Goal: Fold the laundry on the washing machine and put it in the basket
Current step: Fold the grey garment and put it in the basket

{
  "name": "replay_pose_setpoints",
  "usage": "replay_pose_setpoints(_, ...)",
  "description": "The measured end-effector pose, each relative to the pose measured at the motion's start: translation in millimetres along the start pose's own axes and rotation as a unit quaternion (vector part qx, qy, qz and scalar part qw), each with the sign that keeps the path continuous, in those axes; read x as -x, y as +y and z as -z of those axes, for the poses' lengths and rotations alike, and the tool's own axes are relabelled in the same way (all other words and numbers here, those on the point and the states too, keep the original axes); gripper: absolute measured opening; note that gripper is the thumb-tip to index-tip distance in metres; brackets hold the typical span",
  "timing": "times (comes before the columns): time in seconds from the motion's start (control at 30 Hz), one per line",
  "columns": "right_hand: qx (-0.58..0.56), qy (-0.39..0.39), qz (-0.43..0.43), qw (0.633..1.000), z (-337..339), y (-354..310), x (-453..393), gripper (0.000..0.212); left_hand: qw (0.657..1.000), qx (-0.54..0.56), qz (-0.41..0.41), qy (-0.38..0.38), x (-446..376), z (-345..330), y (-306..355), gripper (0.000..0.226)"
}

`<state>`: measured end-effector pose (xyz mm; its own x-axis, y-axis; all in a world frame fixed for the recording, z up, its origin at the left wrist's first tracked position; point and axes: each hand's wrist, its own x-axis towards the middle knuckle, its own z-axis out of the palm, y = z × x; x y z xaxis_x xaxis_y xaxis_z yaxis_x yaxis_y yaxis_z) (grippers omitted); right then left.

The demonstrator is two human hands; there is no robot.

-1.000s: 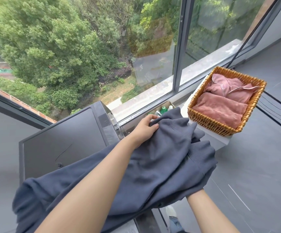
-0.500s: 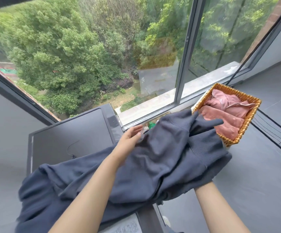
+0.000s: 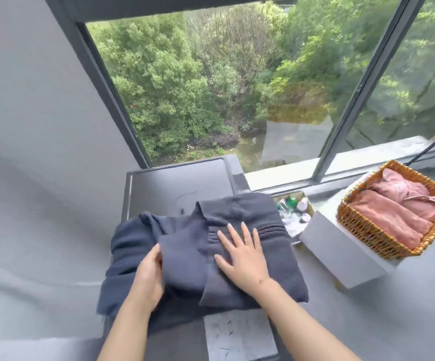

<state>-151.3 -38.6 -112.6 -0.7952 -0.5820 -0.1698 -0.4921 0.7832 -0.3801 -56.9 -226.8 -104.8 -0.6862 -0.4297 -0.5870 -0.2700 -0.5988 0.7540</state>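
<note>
A dark blue-grey garment (image 3: 185, 256) lies partly folded on top of the dark washing machine (image 3: 177, 186). My right hand (image 3: 242, 256) rests flat on its middle with fingers spread and straight. My left hand (image 3: 150, 272) is at the garment's left side, fingers tucked under a folded flap and thumb on top. The wicker basket (image 3: 362, 230) stands at the right on a white box and holds folded pink clothes (image 3: 398, 212).
A white box (image 3: 341, 256) under the basket sits right of the machine. Between them an open carton with small bottles (image 3: 294, 207) stands on the floor. A large window (image 3: 237, 87) runs behind; a grey wall is on the left.
The garment was held up in both hands toward the right; now it lies on the machine top. My right hand has come out from under it and presses on top.
</note>
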Motion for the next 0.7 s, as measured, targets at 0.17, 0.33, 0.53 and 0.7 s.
replay_pose_setpoints(0.17,0.062,0.027,-0.012,0.998,-23,-1,7,0.058,0.999,-0.005,-0.032,0.038,16,48,-9,0.038)
replay_pose_setpoints(0.33,0.061,0.049,-0.015,0.997,-25,-3,7,0.062,0.974,-0.046,-0.114,0.192,31,96,5,0.025)
replay_pose_setpoints(0.53,-0.02,0.111,-0.026,0.993,-37,-41,3,0.053,0.947,-0.09,0.034,0.306,20,168,-8,0.04)
replay_pose_setpoints(0.7,-0.086,0.127,0.014,0.988,-52,-73,7,0.052,0.972,0.03,0.163,0.164,23,165,-17,0.048)
